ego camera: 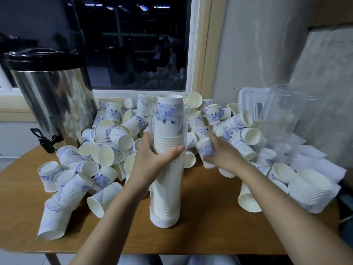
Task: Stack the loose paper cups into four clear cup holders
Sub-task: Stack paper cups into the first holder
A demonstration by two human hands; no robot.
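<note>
The right hand (219,152) is smearing into blur, so the paper cup (205,150) it is gripping is showing only as a white-and-blue smudge, with the fingers' lie around it impossible to tell. At the far right the clear cup holders (282,115) are blurring into one another against the wall, defying any count, while the left hand (152,155) is covering the middle of the stack of cups (168,184) inside the upright holder (165,219) it is gripping. The steel urn (55,96) is running off the left edge, both forearms are running off the near edge, and the small print on the loose cups (112,134) is proving too small to read.
</note>
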